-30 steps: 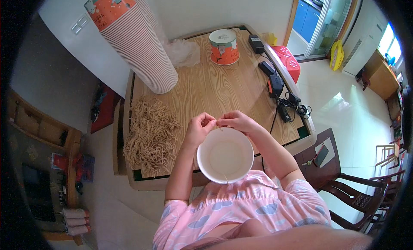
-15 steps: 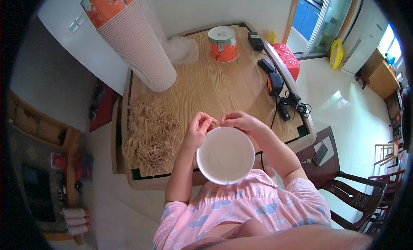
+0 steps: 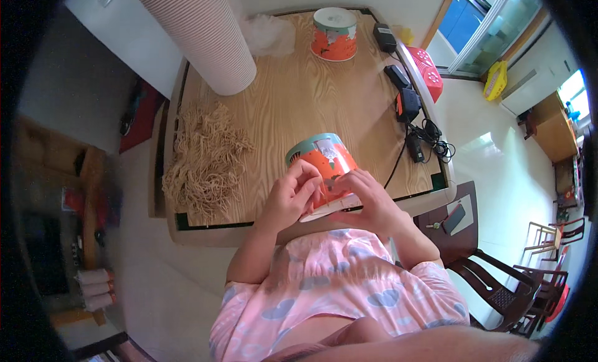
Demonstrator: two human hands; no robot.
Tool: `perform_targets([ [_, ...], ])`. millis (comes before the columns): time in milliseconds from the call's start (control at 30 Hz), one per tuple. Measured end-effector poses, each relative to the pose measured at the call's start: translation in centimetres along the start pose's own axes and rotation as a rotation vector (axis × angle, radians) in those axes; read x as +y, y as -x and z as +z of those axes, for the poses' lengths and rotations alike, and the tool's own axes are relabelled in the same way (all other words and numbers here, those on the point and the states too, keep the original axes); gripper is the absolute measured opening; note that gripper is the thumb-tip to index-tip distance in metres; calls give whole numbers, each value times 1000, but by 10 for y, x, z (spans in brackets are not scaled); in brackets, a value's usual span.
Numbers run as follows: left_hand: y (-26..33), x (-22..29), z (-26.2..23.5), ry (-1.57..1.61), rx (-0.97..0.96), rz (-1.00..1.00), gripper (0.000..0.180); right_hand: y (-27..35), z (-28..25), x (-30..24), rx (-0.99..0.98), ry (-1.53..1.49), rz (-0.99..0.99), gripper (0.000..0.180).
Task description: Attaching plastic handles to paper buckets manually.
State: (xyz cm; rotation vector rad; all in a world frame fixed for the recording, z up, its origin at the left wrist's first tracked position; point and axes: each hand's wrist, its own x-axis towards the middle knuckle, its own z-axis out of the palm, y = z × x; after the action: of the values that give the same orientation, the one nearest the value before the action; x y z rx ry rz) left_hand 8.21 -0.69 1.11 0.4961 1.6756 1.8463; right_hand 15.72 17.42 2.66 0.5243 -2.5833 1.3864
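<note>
Nearest is the person's pink short-sleeved garment printed with grey-blue hearts (image 3: 349, 268). Just beyond it, at the near edge of the table, an orange-and-green printed paper bucket with a white rim (image 3: 319, 149) lies tilted between the two hands, its rim toward the person and its green end pointing away. The right hand (image 3: 372, 203) holds this bucket, fingers spread on the orange wall and thumb low by the rim. The left hand (image 3: 291, 197) is curled at the other side of the bucket, thumb and forefinger drawn narrowly together near the rim — I cannot tell whether anything thin is pinched there.

On the wood-grain tabletop (image 3: 283, 116), a loose heap of beige twisted strings (image 3: 208, 166) lies to the left. To the right, a dark wooden chair (image 3: 466, 240) bears a dark phone (image 3: 455, 217) and a bunch of keys (image 3: 434, 225). Black adapters with a tangled cord (image 3: 409, 105) line the table's right side.

Farther off rise a tall stack of nested white-rimmed paper buckets (image 3: 208, 41), crumpled clear plastic film (image 3: 271, 37) and a single orange-and-green bucket (image 3: 335, 43). Past the table stand a red plastic stool (image 3: 430, 75) and, farther still, a yellow bag (image 3: 496, 80) and blue cabinets (image 3: 462, 16).
</note>
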Motion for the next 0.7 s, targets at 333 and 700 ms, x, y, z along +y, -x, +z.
perform_targets([
  [333,-9,-10,-1,-208,114,185,6,4,14,22,138,296,-253,23],
  [700,-15,-1,-23,-425,-54,310,11,2,11,23,211,274,-211,19],
])
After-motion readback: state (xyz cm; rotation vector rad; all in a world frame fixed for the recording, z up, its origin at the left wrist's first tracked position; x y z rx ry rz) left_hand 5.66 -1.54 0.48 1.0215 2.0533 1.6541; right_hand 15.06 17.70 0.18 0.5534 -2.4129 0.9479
